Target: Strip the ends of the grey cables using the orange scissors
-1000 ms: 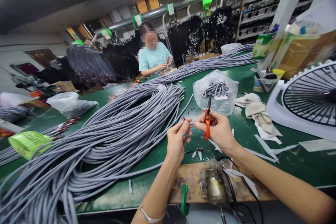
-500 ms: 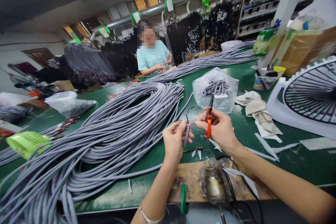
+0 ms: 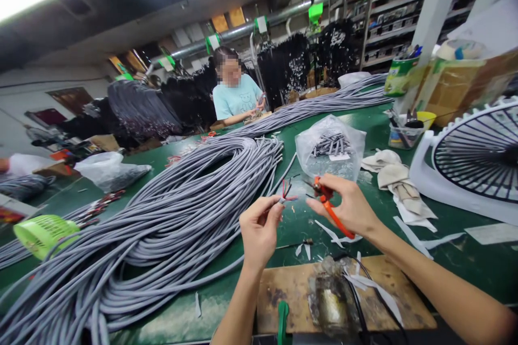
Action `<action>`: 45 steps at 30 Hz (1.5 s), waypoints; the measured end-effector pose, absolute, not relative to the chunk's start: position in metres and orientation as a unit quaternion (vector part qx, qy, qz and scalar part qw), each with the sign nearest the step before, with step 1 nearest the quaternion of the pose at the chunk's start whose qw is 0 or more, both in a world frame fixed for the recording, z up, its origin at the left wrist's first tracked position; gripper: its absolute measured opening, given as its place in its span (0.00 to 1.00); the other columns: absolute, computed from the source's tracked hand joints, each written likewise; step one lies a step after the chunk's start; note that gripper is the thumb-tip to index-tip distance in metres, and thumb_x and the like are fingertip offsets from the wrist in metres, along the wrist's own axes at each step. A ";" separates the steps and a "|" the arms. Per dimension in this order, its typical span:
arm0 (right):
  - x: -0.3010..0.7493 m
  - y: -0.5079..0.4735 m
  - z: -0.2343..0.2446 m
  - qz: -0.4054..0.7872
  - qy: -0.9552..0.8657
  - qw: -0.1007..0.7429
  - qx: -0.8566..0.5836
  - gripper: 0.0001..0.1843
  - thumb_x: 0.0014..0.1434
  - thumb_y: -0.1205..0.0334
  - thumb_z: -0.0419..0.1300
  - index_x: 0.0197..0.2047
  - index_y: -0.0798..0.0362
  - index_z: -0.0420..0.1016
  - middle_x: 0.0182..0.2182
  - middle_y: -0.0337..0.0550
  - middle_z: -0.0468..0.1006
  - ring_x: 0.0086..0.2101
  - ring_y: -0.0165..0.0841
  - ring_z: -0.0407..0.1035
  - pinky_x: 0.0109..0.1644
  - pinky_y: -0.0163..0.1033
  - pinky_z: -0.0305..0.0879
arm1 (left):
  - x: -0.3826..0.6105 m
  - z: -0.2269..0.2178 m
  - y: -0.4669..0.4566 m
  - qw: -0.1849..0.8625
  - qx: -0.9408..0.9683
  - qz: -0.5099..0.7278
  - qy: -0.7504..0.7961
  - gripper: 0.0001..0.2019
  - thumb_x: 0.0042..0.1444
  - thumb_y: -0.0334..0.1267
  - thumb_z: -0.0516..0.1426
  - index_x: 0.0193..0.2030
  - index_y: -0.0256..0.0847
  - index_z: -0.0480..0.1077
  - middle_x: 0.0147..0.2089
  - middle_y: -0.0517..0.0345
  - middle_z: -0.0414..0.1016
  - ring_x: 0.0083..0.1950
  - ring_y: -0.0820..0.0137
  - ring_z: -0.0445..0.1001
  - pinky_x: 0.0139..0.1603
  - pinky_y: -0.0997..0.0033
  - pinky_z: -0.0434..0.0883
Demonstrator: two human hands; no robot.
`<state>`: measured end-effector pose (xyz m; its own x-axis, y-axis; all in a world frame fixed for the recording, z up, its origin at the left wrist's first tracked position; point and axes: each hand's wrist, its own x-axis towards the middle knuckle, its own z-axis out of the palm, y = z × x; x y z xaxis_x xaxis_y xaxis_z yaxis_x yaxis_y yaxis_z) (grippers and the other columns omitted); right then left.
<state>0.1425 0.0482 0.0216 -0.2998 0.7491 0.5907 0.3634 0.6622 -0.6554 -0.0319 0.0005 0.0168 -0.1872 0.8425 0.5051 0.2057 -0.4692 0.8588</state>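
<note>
My left hand [image 3: 258, 229] pinches the end of a grey cable [image 3: 279, 200], whose thin red and dark wires fan out at the tip. My right hand [image 3: 351, 206] is closed on orange-handled cutters [image 3: 329, 205], jaws pointing left towards those wires, a short gap apart. A big bundle of grey cables [image 3: 170, 215] lies on the green table [image 3: 465, 259] to my left. Under my hands a wooden board [image 3: 283, 294] carries a metal fixture [image 3: 329, 294] and a green clamp.
A clear bag of small grey parts [image 3: 331, 145] sits just beyond my hands, with cloths [image 3: 394, 175] beside it. A white fan [image 3: 477, 159] stands at right, a green basket [image 3: 42, 232] at left. A person in a light blue shirt [image 3: 237, 98] works across the table.
The cutters have tilted from upright to lying sideways, jaws towards the cable end. My left hand has turned the cable so the stripped wires point up and right.
</note>
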 end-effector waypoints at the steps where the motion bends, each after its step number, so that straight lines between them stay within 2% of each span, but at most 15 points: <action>1: 0.141 0.048 0.022 0.192 -0.790 0.467 -0.348 0.11 0.48 0.62 0.59 0.22 0.53 0.60 0.21 0.33 0.60 0.23 0.26 0.54 0.27 0.32 0.53 | -0.032 0.017 -0.001 0.244 0.593 0.623 0.447 0.06 0.53 0.35 0.57 0.34 0.37 0.74 0.25 0.60 0.68 0.23 0.77 0.63 0.23 0.79 0.61; 5: 0.138 0.047 0.022 0.177 -0.806 0.465 -0.321 0.11 0.48 0.62 0.58 0.21 0.53 0.60 0.20 0.34 0.60 0.22 0.26 0.54 0.26 0.31 0.52 | -0.030 0.017 -0.003 0.230 0.607 0.612 0.452 0.07 0.53 0.36 0.56 0.34 0.37 0.75 0.26 0.58 0.69 0.26 0.74 0.66 0.26 0.77 0.63; 11: 0.140 0.049 0.020 0.168 -0.816 0.446 -0.326 0.11 0.48 0.62 0.57 0.20 0.53 0.59 0.19 0.33 0.59 0.21 0.25 0.53 0.26 0.32 0.50 | -0.029 0.016 -0.004 0.228 0.613 0.606 0.453 0.07 0.54 0.36 0.55 0.34 0.38 0.74 0.25 0.59 0.68 0.24 0.75 0.64 0.25 0.77 0.62; 18: 0.140 0.048 0.012 0.111 -0.854 0.385 -0.331 0.09 0.48 0.62 0.58 0.22 0.54 0.62 0.21 0.35 0.61 0.23 0.26 0.54 0.27 0.32 0.49 | -0.029 0.016 -0.005 0.213 0.639 0.580 0.458 0.07 0.54 0.34 0.55 0.34 0.38 0.75 0.26 0.57 0.69 0.24 0.75 0.63 0.26 0.76 0.61; 24: 0.139 0.046 0.007 0.025 -0.868 0.371 -0.330 0.06 0.48 0.62 0.56 0.23 0.54 0.64 0.20 0.36 0.63 0.23 0.26 0.55 0.27 0.32 0.49 | -0.028 0.017 -0.006 0.283 0.618 0.584 0.444 0.09 0.55 0.36 0.54 0.33 0.37 0.76 0.20 0.61 0.62 0.20 0.77 0.58 0.21 0.77 0.56; 29: 0.139 0.043 0.005 0.000 -0.862 0.386 -0.328 0.05 0.47 0.65 0.55 0.21 0.54 0.64 0.19 0.37 0.64 0.21 0.26 0.56 0.25 0.32 0.49 | -0.027 0.018 -0.006 0.340 0.593 0.580 0.444 0.11 0.54 0.39 0.55 0.31 0.36 0.76 0.19 0.61 0.61 0.19 0.78 0.56 0.19 0.78 0.55; 32: 0.138 0.043 0.004 -0.001 -0.859 0.398 -0.323 0.08 0.48 0.64 0.55 0.19 0.54 0.64 0.17 0.37 0.65 0.19 0.26 0.57 0.24 0.32 0.48 | -0.027 0.017 -0.004 0.341 0.588 0.578 0.452 0.10 0.53 0.40 0.56 0.31 0.36 0.76 0.21 0.60 0.64 0.19 0.77 0.57 0.19 0.78 0.56; 35: 0.139 0.048 0.004 0.020 -0.852 0.394 -0.343 0.15 0.52 0.59 0.53 0.18 0.54 0.65 0.16 0.39 0.67 0.18 0.26 0.58 0.24 0.33 0.49 | -0.026 0.018 -0.005 0.259 0.615 0.574 0.474 0.09 0.53 0.38 0.55 0.35 0.37 0.76 0.23 0.58 0.67 0.22 0.75 0.62 0.23 0.77 0.59; 37: 0.143 0.053 0.007 0.022 -0.841 0.360 -0.403 0.16 0.54 0.56 0.53 0.19 0.54 0.67 0.18 0.42 0.70 0.20 0.28 0.61 0.25 0.33 0.50 | -0.025 0.019 -0.013 0.153 0.644 0.564 0.495 0.10 0.53 0.35 0.56 0.40 0.39 0.76 0.25 0.57 0.69 0.24 0.74 0.64 0.25 0.76 0.60; 39: 0.149 0.058 0.009 0.009 -0.839 0.271 -0.471 0.14 0.53 0.55 0.54 0.21 0.53 0.71 0.19 0.44 0.73 0.21 0.31 0.65 0.24 0.34 0.48 | -0.023 0.022 -0.029 0.050 0.663 0.547 0.508 0.12 0.51 0.31 0.57 0.42 0.41 0.75 0.26 0.56 0.72 0.24 0.74 0.65 0.27 0.76 0.61; 43: 0.166 0.062 0.011 -0.002 -0.871 0.019 -0.491 0.07 0.46 0.65 0.58 0.19 0.53 0.73 0.19 0.48 0.74 0.20 0.34 0.67 0.21 0.34 0.45 | -0.019 0.021 -0.087 -0.103 0.642 0.534 0.541 0.17 0.44 0.26 0.61 0.41 0.49 0.76 0.24 0.61 0.74 0.20 0.76 0.65 0.24 0.76 0.61; 45: 0.170 0.060 0.010 0.010 -0.890 -0.025 -0.455 0.06 0.43 0.69 0.60 0.18 0.53 0.73 0.20 0.48 0.74 0.21 0.34 0.67 0.21 0.34 0.47 | -0.014 0.015 -0.121 -0.130 0.612 0.545 0.559 0.17 0.41 0.26 0.62 0.37 0.51 0.76 0.21 0.63 0.73 0.19 0.75 0.66 0.24 0.75 0.62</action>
<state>0.1704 0.0605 0.0096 -0.5851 0.8092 -0.0533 0.8102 0.5861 0.0040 -0.0137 -0.1213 0.0146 -0.2180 0.5426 0.8112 0.8250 -0.3416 0.4502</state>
